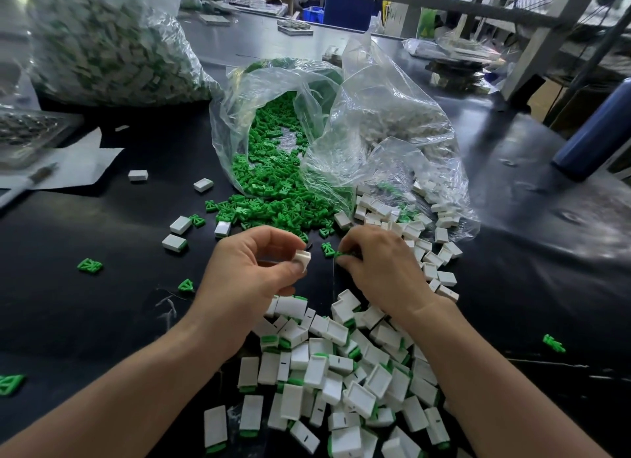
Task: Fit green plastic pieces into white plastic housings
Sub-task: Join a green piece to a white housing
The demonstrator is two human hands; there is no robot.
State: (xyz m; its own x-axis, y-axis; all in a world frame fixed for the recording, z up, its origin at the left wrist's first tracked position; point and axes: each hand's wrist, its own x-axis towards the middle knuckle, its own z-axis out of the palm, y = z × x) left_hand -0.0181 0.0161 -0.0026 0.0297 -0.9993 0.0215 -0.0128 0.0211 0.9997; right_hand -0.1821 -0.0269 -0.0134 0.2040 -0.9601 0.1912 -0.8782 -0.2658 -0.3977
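left hand pinches white housing, right hand green piece.

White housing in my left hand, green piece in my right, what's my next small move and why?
Probably bring the right hand leftward and slide its green piece into the white housing pinched in the left hand; the two parts are held close but apart, not yet joined.
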